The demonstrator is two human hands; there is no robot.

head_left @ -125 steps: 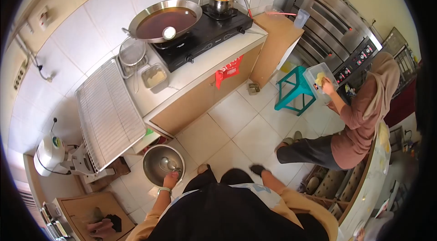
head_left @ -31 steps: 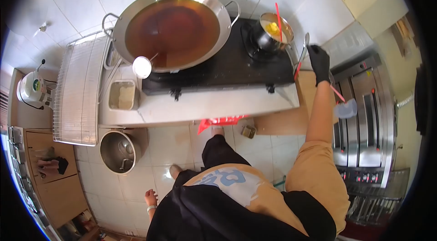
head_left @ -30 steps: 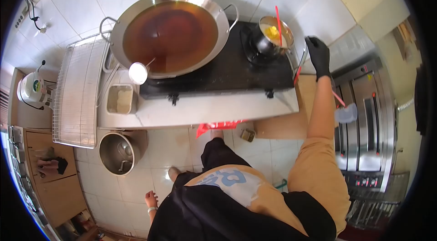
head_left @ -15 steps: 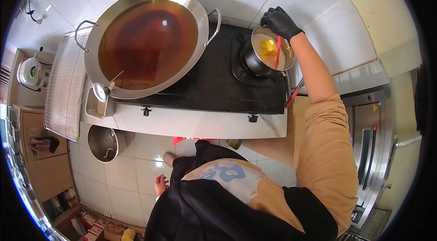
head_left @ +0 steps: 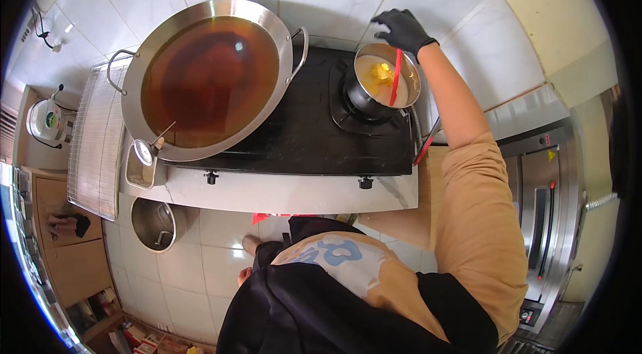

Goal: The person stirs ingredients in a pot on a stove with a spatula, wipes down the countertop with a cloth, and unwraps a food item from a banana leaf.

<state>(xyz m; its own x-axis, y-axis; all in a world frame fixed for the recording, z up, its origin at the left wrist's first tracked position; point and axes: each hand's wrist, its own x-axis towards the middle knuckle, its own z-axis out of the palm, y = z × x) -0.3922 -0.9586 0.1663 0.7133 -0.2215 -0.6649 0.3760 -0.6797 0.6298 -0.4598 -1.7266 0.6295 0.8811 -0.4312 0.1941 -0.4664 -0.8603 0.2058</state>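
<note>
My right hand (head_left: 403, 30), in a black glove, is above the saucepan (head_left: 364, 94) on the right burner. The handle of a red spatula (head_left: 396, 79) runs up under its palm, and the fingers look closed around the top, partly hidden. The spatula's lower end stands in a pale liquid (head_left: 369, 73) with yellow lumps (head_left: 381, 73) that look like butter. Low beside my body hangs my left hand (head_left: 245, 276), bare and mostly covered by the black apron (head_left: 287, 307). Its fingers barely show.
A wide two-handled pan (head_left: 284, 53) of brown liquid stands left on the black stove (head_left: 301, 146). A dial thermometer (head_left: 143, 152) leans at its rim above a small metal container (head_left: 144, 177). Left are a wire rack (head_left: 93, 146) and a floor pot (head_left: 155, 223); right, an oven (head_left: 538, 220).
My view has shifted slightly, so stove and pans sit lower and further left. My right hand stays over the saucepan with the spatula. My left hand is more hidden by the apron.
</note>
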